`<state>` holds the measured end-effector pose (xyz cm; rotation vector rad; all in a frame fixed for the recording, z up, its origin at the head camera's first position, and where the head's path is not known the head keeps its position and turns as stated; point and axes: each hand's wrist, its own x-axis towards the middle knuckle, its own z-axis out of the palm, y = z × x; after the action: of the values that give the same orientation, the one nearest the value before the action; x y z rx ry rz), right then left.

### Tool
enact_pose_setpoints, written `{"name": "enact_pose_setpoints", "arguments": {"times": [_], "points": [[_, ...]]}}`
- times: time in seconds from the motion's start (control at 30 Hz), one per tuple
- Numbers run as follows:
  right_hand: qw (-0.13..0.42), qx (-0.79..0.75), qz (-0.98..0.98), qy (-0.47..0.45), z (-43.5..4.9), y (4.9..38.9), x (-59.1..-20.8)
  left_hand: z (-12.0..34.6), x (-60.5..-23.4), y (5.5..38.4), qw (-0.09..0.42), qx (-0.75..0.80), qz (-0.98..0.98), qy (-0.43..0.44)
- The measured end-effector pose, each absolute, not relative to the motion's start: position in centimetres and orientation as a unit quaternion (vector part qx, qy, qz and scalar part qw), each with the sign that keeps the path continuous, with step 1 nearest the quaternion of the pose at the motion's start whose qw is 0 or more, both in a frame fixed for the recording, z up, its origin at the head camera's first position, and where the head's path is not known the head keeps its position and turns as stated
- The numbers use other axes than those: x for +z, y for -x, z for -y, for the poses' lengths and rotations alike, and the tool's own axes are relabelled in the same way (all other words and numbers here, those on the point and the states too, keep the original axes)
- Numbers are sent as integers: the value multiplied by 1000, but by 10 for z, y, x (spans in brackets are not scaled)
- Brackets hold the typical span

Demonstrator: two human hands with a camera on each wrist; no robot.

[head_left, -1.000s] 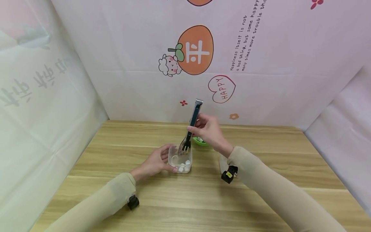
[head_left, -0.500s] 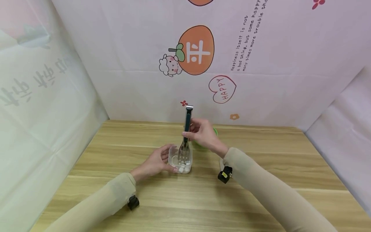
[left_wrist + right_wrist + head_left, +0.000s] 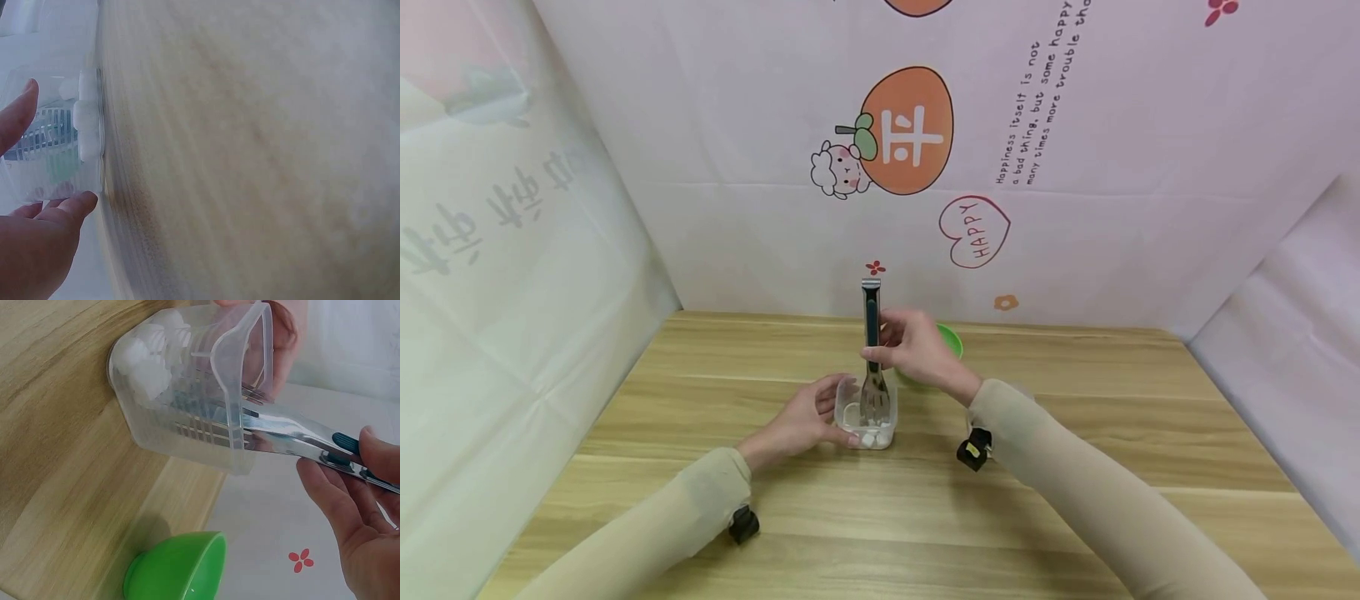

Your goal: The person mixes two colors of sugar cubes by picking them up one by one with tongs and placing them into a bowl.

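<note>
My left hand (image 3: 801, 421) holds a clear plastic container (image 3: 187, 447) on the table, thumb at the near side and fingers at the far side. Several soft-looking white lumps (image 3: 147, 375) lie at the container's bottom; their kind is uncertain. Metal tongs (image 3: 872, 329) with dark teal grips stand nearly upright, pinched between thumb and fingers of my right hand (image 3: 917, 346). Their slotted heads reach down inside the container, just above or beside the lumps. In the right wrist view the two heads are apart, and no lump shows clearly between them.
A green bowl (image 3: 175, 569) stands behind the container, partly hidden by my right hand in the head view. Something pale (image 3: 1024, 389) is mostly covered by the right sleeve. A printed white cloth (image 3: 760, 242) rises behind the wooden table (image 3: 880, 525).
My right hand has moved left and slightly down. The tongs have gone from tilted to nearly upright, their heads deeper in the container. My left hand and the container have stayed put.
</note>
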<state>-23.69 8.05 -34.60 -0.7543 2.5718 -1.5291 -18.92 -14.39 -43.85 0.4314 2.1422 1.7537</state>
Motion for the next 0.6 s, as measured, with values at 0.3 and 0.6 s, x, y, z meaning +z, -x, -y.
{"name": "enact_pose_setpoints", "arguments": {"times": [0.3, 0.6], "points": [[16, -503, -834, 225, -78, 237, -346, 145, -438, 189, 171, 617, -752, -158], [-28, -556, -814, 166, -81, 238, -348, 144, -440, 190, 175, 614, -754, -154]]}}
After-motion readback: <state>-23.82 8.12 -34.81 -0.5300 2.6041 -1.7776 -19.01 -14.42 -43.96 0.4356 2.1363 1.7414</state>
